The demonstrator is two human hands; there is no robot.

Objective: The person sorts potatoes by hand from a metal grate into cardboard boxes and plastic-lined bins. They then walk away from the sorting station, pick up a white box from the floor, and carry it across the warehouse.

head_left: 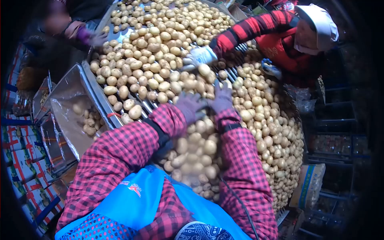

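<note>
Blue apron [138, 196]: nearest, on the near side of the roller surface [232, 73].
Left arm: pink-black checked sleeve [116, 148], elbow bent out, forearm slanting forward and right to the roller surface.
Right arm: same check, forearm running almost straight forward, leaning slightly left.
Near heap [196, 154]: potatoes between the forearms, just short of the roller surface; partly blurred.
Left hand [190, 105]: gloved, palm down at the near part of the roller surface, fingers loosely spread and pointing forward. Not clenched, no grip on any potato visible.
Right hand [221, 98]: gloved, just beside the left, fingers extended forward against the potatoes. Also unclenched; palm side hidden.
Potatoes [154, 83]: massed over the roller surface, directly ahead of both hands and to either side.
Long axes: mixed, no common heading. Many near round. One oval potato [123, 92] left of the hands lies roughly fore-aft; another [110, 90] beside it lies crosswise.
Plastic-lined bin [64, 108]: left of the roller surface, some potatoes inside.
Right heap [272, 132]: dense, right of the roller surface.
Co-worker's white-gloved hand [199, 57]: beyond the wearer's hands, over the roller surface, fingers on potatoes, red-black sleeve.
Second co-worker's hand [97, 39]: far left edge of the roller surface, blurred; grip can't be told.
</note>
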